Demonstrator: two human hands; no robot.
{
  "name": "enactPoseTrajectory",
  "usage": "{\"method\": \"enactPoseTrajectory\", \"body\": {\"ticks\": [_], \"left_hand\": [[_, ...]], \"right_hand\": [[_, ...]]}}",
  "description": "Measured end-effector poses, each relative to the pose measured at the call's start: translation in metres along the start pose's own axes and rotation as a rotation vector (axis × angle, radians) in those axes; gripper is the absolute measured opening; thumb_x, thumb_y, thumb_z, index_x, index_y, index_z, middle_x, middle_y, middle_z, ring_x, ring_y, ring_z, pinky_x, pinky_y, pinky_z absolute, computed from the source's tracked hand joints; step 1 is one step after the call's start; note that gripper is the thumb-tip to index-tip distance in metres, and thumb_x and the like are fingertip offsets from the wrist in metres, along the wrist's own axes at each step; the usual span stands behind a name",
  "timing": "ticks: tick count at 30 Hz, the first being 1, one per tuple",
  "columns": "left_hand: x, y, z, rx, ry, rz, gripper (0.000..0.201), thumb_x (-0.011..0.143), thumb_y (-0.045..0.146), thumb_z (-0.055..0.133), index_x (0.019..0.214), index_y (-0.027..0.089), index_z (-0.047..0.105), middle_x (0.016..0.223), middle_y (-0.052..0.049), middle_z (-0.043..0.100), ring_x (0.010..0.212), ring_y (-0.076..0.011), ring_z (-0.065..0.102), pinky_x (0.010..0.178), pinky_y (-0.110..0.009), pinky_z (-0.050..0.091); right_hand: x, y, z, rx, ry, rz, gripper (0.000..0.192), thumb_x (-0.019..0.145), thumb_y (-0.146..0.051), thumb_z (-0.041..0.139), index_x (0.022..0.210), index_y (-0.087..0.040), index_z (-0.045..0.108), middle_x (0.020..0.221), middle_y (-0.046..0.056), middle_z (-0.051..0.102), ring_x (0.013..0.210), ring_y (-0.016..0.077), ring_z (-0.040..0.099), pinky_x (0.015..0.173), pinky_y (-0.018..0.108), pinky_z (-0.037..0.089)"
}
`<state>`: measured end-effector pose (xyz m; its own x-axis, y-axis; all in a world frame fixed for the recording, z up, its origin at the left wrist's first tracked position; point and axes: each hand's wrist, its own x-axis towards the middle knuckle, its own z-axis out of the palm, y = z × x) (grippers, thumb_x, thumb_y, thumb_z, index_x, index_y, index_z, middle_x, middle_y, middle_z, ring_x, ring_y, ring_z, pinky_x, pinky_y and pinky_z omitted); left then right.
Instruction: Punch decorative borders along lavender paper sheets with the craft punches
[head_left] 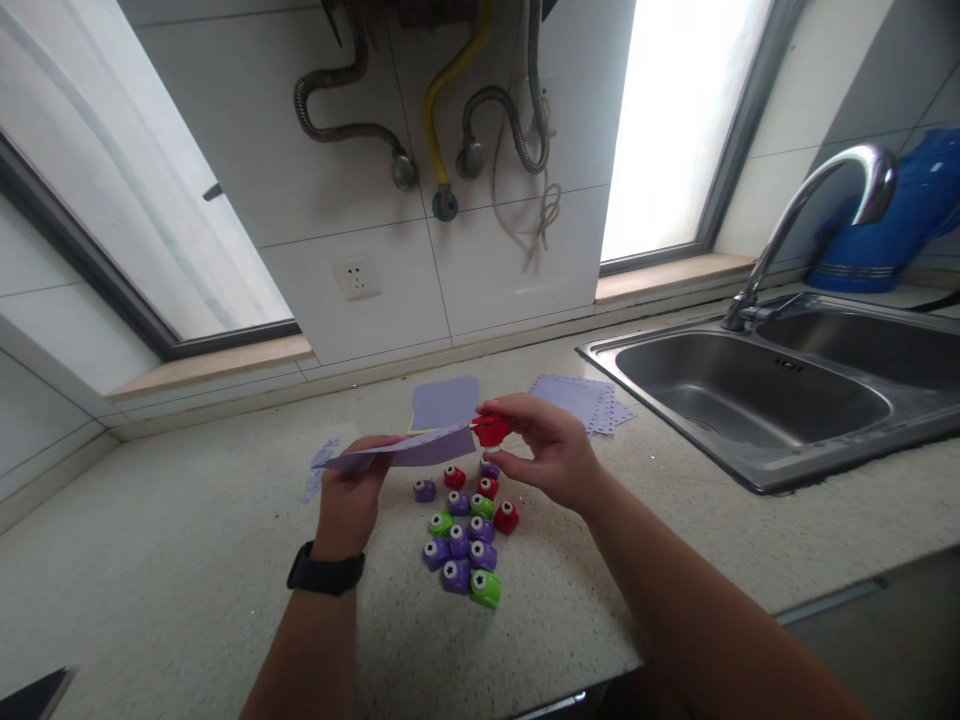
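Note:
My left hand [354,495] grips a sheet of purple paper [420,450] by its left part, raised above the counter. My right hand [551,450] holds a red craft punch [492,430] between thumb and fingers, at the right edge of that sheet. Below both hands stand several small craft punches in purple [457,575], green [486,588] and red [507,517], with white buttons that carry dark shapes. Whether the paper's edge sits inside the red punch's slot is hard to make out.
Behind the hands lies a stack of plain purple paper [446,402]. Sheets with punched edges [576,400] lie to its right. Small purple paper bits [322,470] are scattered at left. A steel sink [750,400] with a faucet [802,210] is at right.

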<state>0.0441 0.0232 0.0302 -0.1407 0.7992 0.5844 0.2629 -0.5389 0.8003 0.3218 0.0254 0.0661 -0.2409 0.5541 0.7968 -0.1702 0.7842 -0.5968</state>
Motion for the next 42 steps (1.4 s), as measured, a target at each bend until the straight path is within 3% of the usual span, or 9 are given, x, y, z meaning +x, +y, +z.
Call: {"method": "enactPoseTrajectory", "body": {"ticks": [16,26,35,42], "left_hand": [[0.000,0.002,0.001,0.002,-0.003,-0.016,0.014,0.086,0.032,0.076,0.091,0.021,0.081,0.098,-0.006,0.076,0.097,-0.0226,0.070,0.093,-0.033,0.055],[-0.004,-0.007,0.000,-0.021,0.090,-0.212,0.033,0.076,0.038,0.083,0.098,0.014,0.080,0.101,-0.011,0.078,0.095,-0.0266,0.073,0.093,-0.040,0.058],[-0.006,-0.013,-0.003,-0.052,0.040,-0.330,0.052,0.074,0.044,0.087,0.112,0.010,0.076,0.112,-0.015,0.076,0.100,-0.0267,0.074,0.094,-0.038,0.058],[-0.010,-0.009,-0.003,-0.101,-0.035,-0.422,0.055,0.073,0.045,0.088,0.112,0.008,0.076,0.106,-0.016,0.077,0.089,-0.0273,0.075,0.080,-0.037,0.061]], "right_hand": [[-0.002,0.010,0.001,-0.070,-0.019,0.079,0.048,0.083,-0.021,0.081,0.129,-0.023,0.066,0.116,0.009,0.069,0.096,0.0185,0.068,0.084,0.035,0.058],[-0.004,0.021,0.004,-0.042,-0.048,0.326,0.042,0.082,-0.028,0.082,0.120,-0.017,0.068,0.097,0.007,0.068,0.081,0.0147,0.061,0.080,0.033,0.054],[-0.004,0.036,0.006,0.208,-0.005,0.570,0.041,0.074,-0.028,0.088,0.108,-0.016,0.068,0.093,0.005,0.069,0.080,0.0123,0.062,0.074,0.028,0.054],[-0.003,0.033,0.009,0.405,0.040,0.713,0.042,0.071,-0.027,0.091,0.104,-0.016,0.069,0.097,0.005,0.072,0.085,0.0123,0.068,0.077,0.026,0.058]]}}
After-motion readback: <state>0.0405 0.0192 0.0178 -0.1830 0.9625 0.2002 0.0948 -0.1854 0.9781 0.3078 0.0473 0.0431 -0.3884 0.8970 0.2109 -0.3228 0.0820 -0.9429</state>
